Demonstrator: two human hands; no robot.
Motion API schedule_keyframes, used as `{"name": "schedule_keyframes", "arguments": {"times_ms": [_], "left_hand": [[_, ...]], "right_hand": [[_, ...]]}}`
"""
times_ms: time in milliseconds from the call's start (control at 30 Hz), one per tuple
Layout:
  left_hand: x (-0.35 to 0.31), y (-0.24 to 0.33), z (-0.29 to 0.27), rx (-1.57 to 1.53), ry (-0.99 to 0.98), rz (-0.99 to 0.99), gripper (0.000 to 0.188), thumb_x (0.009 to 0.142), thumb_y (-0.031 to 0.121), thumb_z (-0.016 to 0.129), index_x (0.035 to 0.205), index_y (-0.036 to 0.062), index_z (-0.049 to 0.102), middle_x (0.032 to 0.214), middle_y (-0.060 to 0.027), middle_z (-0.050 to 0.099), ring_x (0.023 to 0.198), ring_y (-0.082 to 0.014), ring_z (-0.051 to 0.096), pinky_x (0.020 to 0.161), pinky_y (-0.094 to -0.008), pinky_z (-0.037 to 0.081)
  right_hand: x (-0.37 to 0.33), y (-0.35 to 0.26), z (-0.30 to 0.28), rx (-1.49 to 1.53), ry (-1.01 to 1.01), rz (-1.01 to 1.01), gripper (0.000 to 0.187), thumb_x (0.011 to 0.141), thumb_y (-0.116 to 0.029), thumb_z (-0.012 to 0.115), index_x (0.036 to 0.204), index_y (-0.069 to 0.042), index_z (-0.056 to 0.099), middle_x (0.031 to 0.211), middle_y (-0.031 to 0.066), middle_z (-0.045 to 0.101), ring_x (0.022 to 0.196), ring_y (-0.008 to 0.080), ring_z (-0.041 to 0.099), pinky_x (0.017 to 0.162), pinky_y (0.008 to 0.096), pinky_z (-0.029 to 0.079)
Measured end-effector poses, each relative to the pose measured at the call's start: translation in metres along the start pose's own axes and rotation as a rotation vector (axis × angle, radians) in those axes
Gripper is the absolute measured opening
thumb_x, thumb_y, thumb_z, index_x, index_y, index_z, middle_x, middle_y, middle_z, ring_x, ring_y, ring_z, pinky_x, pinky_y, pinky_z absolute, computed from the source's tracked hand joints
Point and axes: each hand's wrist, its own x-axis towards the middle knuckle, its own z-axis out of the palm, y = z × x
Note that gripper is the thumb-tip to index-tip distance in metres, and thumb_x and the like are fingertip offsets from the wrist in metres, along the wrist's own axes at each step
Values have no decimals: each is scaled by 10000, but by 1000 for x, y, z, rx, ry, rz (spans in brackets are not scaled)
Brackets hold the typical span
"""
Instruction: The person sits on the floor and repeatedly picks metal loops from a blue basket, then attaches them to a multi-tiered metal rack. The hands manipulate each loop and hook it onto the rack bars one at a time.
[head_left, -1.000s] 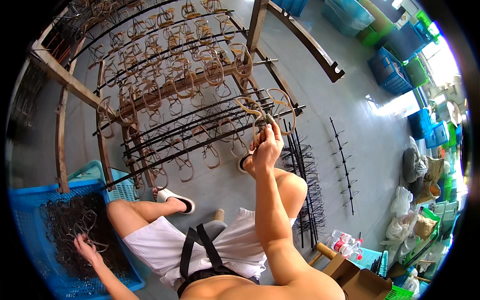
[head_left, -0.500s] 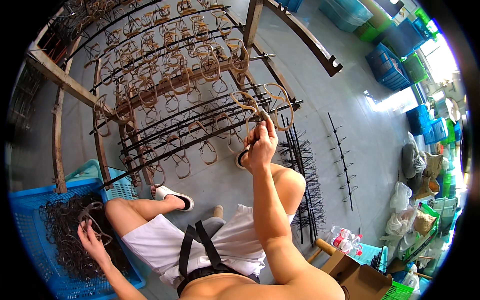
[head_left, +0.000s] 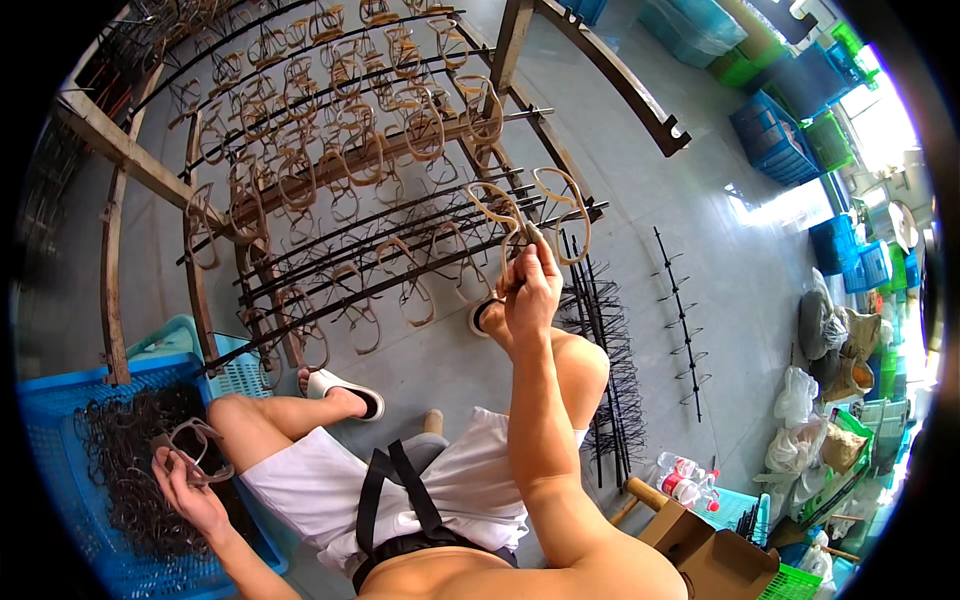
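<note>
The right hand (head_left: pixel 530 290) has its fingers (head_left: pixel 546 262) pinched narrow on an amber spectacle frame (head_left: pixel 588 228), held up in front of the near right corner of the rack (head_left: pixel 510 50), where its loops overlap the rod ends. The left hand (head_left: pixel 190 495), off the near left corner of the rack, holds a smoky brown frame (head_left: pixel 208 476) at its fingertips, the fingers slightly bent and little spread; the thumb's exact contact cannot be made out. The amber frame looks smooth and translucent, with rounded openings; the smoky one is darker, with thicker-looking rims. The rack is built of straight brown bars with a worn surface, crossed by thin black rods (head_left: pixel 350 309) from which rows of tan and brown frames hang. Near its left corner stands a blue plastic crate (head_left: pixel 48 450) with perforated walls, filled with a tangled pile of dark frames (head_left: pixel 130 490); the person's left knee (head_left: pixel 235 425) presses close to the crate's edge. Right of the rack, a bundle of bristly black rods (head_left: pixel 612 375) and a single spiked rod (head_left: pixel 680 310) lie on the grey floor (head_left: pixel 740 260).
</note>
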Motion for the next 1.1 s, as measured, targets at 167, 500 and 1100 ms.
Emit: {"name": "schedule_keyframes", "arguments": {"times_ms": [167, 500, 1100], "left_hand": [[10, -11, -21, 47, -288, 31, 298, 869, 90, 436, 1154, 22, 490, 781, 13, 492, 651, -51, 414, 557, -179, 333], [-17, 9, 11, -119, -519, 31, 403, 889, 179, 440, 1236, -23, 406, 708, -19, 434, 577, -76, 394, 484, -172, 337], [-47, -9, 56, -420, -786, -352, 316, 896, 270, 558, 1086, 32, 474, 627, 8, 423, 543, -65, 387, 466, -193, 325]], "right_hand": [[-1, -5, 0, -12, 0, -2, 273, 930, -109, 450, 1174, 0, 508, 604, 6, 449, 465, 87, 425, 392, 234, 384], [-13, 8, 12, -285, -30, -82, 252, 933, -83, 460, 1161, -11, 539, 603, -24, 411, 506, 63, 387, 457, 203, 358], [-5, 9, -1, -556, -24, -204, 306, 938, -115, 470, 1222, -6, 508, 609, -19, 473, 522, 38, 421, 459, 191, 374]]}}
